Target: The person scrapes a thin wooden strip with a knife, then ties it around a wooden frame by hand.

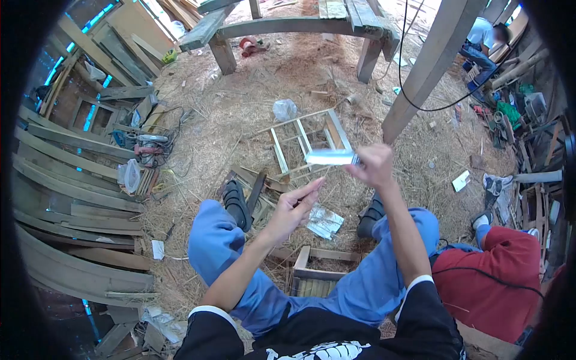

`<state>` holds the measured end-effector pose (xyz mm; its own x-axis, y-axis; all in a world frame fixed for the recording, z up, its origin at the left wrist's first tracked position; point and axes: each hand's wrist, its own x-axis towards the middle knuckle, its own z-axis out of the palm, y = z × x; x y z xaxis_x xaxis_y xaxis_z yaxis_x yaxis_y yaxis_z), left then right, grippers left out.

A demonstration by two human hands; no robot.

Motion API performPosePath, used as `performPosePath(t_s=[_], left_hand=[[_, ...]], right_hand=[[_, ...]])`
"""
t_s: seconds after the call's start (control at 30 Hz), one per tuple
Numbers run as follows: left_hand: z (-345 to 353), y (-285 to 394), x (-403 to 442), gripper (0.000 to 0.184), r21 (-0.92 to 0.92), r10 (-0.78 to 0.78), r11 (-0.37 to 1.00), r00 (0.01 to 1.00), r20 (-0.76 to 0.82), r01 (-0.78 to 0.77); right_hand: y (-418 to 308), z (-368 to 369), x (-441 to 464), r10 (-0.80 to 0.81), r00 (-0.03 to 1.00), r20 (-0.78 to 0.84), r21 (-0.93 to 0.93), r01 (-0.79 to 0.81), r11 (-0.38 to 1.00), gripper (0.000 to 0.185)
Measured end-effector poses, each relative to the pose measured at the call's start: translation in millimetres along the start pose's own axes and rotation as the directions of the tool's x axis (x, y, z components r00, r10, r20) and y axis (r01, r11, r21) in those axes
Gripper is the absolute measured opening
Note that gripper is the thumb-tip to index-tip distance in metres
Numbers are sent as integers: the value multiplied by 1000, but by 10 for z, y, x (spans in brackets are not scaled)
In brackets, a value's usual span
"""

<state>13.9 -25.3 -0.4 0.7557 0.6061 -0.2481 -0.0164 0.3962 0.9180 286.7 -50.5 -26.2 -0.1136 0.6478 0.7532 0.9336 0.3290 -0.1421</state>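
Note:
My right hand [375,165] is closed round the handle of a knife [331,157], raised before me. Its broad, bright blade points left and is a little blurred. Lower and to the left, my left hand [289,217] has thumb and fingertips pressed together just below the blade; whatever they pinch is too small to make out. Beyond both hands, a small wooden frame [304,137] with pale slats lies on the ground, partly behind the blade. Between my knees stands another small wooden frame [327,274] with slats.
A wooden bench [294,25] stands ahead, with a slanted post [429,66] to its right. Curved planks [78,180] are stacked at left beside a power tool [151,149]. A person in red [489,282] sits close at right; another person [483,48] is farther back. Shavings cover the ground [210,132].

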Motion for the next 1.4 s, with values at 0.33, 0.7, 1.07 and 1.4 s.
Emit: performPosePath(t_s=[0.33, 0.7, 1.07, 1.4], left_hand=[[-41, 62, -48, 44, -85, -28, 996, 1000, 4, 29], [-248, -239, 42, 21, -138, 89, 986, 995, -47, -94], [-109, -182, 68, 17, 5, 213, 977, 974, -78, -213], [-80, -95, 67, 18, -75, 187, 978, 976, -108, -196]], right_hand=[[61, 56, -13, 37, 999, 25, 88, -39, 995, 52], [-379, 32, 103, -122, 981, 152, 211, 89, 973, 48], [-528, 131, 15, -144, 976, 163, 287, 93, 953, 50], [-461, 158, 30, -132, 971, 198, 262, 77, 962, 50]])
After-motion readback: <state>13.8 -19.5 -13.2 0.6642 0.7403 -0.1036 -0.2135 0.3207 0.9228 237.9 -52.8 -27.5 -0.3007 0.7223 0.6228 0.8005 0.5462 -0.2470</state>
